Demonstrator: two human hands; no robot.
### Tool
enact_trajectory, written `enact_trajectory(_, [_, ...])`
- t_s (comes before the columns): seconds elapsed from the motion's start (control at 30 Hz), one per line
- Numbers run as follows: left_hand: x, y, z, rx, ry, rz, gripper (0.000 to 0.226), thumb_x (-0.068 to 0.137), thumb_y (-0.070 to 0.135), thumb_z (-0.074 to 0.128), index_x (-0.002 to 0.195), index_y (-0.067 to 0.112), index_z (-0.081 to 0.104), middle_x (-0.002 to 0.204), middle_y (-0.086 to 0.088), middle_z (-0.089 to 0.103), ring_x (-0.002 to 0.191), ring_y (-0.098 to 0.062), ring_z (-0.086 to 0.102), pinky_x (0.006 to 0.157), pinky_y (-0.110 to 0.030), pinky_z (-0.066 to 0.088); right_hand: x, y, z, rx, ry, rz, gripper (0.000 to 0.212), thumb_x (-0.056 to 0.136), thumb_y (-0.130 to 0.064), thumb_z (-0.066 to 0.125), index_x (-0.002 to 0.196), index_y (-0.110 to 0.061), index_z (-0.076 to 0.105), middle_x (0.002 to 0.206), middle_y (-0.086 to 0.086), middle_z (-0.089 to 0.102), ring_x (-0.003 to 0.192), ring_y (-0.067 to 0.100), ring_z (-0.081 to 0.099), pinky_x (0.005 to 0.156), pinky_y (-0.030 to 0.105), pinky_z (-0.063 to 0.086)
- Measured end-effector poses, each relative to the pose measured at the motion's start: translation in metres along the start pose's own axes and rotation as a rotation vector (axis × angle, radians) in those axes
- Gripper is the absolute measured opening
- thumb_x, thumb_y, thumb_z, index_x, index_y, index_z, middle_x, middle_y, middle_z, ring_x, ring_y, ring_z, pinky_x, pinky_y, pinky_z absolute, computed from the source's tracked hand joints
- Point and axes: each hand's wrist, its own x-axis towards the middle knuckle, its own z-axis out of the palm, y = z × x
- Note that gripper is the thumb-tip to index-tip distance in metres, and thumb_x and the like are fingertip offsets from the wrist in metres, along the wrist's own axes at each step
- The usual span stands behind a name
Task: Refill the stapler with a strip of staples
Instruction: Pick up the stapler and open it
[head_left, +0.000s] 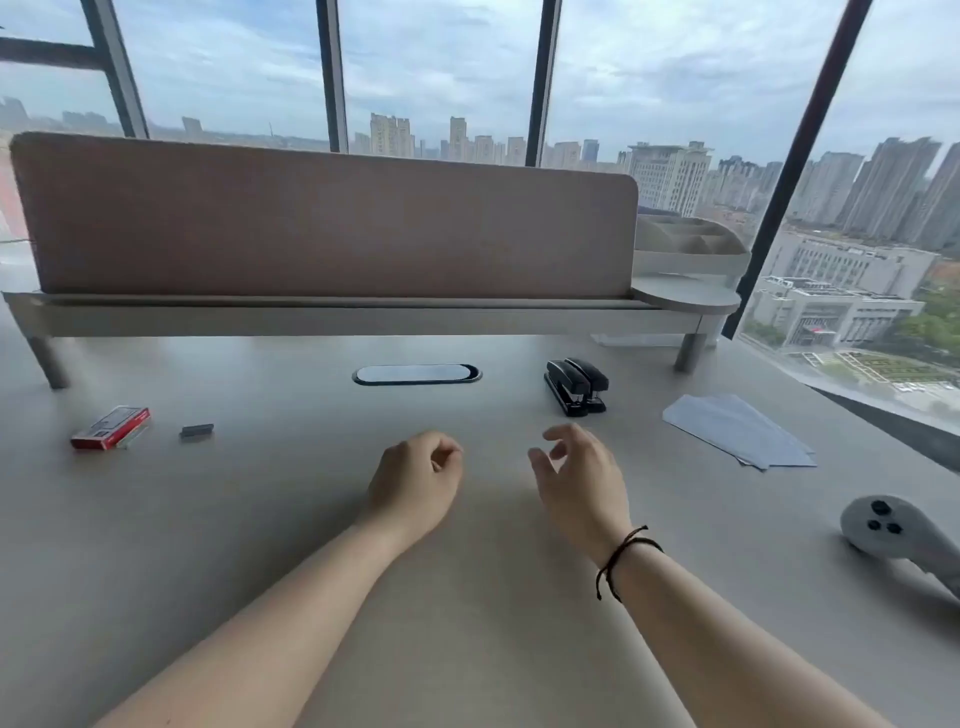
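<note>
Left hand (415, 480) loosely fisted, right hand (576, 467) half open, both empty. Black stapler (575, 385) just beyond. Staple strip (196, 431) and red box (110, 427) far left; papers (737, 429) right.

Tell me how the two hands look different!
The left hand is curled into a loose fist, while the right hand is open with its fingers spread. The right arm wears a dark string bracelet; the left arm is bare. Both are empty, above the desk.
</note>
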Motion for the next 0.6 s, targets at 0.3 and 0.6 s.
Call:
enact_trajectory(0.3, [0.13,0.04,0.061,0.307,-0.196,0.255,0.035,0.095,0.026,0.051,0.128,0.022,0.058,0.137,-0.001,0.057,0.122,-0.025,0.056,0.098,-0.042,0.05,0.103,0.029,-0.007,0.039,0.228,0.212,0.046,0.086,-0.045,0.065,0.121,-0.015,0.06,0.12,0.006,0.062,0.107,0.028,0.062,0.082,0.035,0.047])
enact_trajectory(0.6, [0.195,0.065,0.117,0.539,-0.333,0.47,0.048,0.096,0.012,0.047,0.14,0.032,0.045,0.147,0.0,0.046,0.132,-0.025,0.042,0.097,-0.042,0.046,0.123,0.046,0.023,0.07,0.341,0.238,0.049,0.078,-0.051,0.072,0.112,-0.018,0.061,0.108,0.001,0.064,0.097,0.025,0.064,0.069,0.03,0.043])
